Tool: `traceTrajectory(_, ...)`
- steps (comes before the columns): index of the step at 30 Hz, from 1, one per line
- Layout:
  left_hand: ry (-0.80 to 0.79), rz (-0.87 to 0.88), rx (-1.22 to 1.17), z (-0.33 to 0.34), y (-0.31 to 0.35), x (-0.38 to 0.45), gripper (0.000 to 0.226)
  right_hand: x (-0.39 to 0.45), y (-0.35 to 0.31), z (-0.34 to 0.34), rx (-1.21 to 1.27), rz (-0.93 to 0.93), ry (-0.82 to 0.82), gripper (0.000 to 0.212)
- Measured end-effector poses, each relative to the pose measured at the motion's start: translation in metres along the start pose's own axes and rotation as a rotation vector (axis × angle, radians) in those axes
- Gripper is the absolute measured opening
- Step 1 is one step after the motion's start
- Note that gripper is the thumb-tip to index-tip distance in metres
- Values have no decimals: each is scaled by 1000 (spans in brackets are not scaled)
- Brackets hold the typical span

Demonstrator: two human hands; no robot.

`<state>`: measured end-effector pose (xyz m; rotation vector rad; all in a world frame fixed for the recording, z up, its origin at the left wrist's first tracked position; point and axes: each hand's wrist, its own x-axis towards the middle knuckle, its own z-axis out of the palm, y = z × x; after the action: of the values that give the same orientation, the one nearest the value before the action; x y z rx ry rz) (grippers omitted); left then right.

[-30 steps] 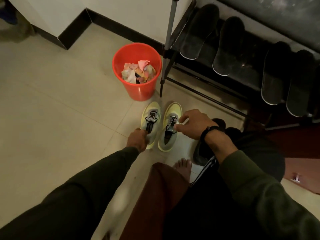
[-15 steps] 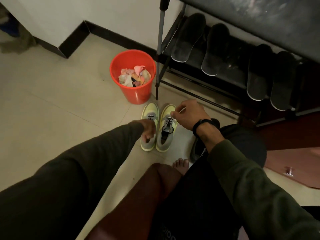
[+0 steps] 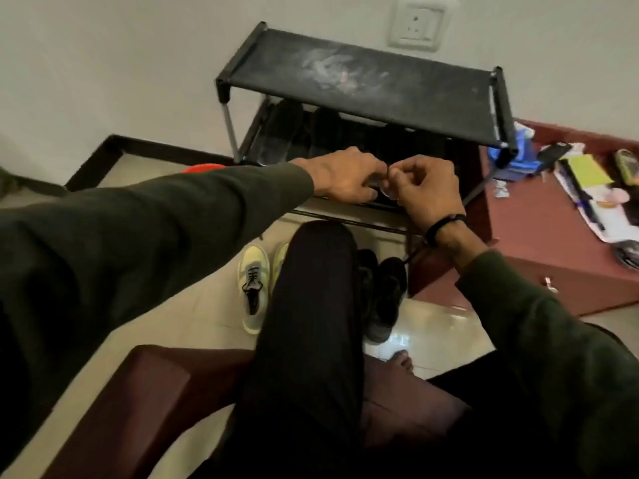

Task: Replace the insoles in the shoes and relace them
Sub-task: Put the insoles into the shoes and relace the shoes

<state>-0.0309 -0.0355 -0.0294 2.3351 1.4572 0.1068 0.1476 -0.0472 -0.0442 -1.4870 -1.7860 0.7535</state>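
My left hand (image 3: 345, 178) and my right hand (image 3: 427, 191) meet in front of the lower shelf of the black shoe rack (image 3: 363, 81). Between them they pinch a dark insole (image 3: 386, 195), of which only a pale edge shows. Other dark insoles (image 3: 276, 136) lean on the same shelf, half hidden in shadow. The yellow-green shoes (image 3: 254, 288) with black laces stand on the floor below. My leg covers most of the right one. A pair of black shoes (image 3: 383, 295) sits beside them.
A red bin (image 3: 202, 167) peeks out behind my left sleeve. A low maroon cabinet (image 3: 539, 243) on the right carries papers and small items. A wall socket (image 3: 416, 24) is above the rack. I sit on a maroon seat (image 3: 155, 392).
Both hands have left the yellow-green shoes and risen to the rack's lower shelf, where they now hold an insole. The view has swung up and right.
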Motion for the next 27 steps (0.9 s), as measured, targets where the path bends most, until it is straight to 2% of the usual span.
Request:
traceTrajectory(2,-68,28,20,8,26,17,38,-3,23,-24,-14,51,-14,11)
traceTrajectory(5,-170,-30,-42,39,50,38,45,-14,62,-42,52,151,-1,15)
traceTrajectory(10,-179,-220,-274,116,75,67,37,-45,130,-43,103,320,30,13)
traceTrajectory(14,-396,-376,-190,189,61,66,39,-66,198,-18,34,589,-19,15)
traceTrajectory(16,-578,-443,-113,227,45,61,48,-68,231,4,-71,712,-159,23)
traceTrajectory(19,-769,-497,-31,269,32,57,52,-68,255,40,-294,715,-504,24)
traceTrajectory(23,-817,-518,-134,317,21,66,61,-76,287,98,-451,637,-837,39)
traceTrajectory(27,-876,-566,-194,359,12,67,51,-96,319,142,-455,608,-998,37)
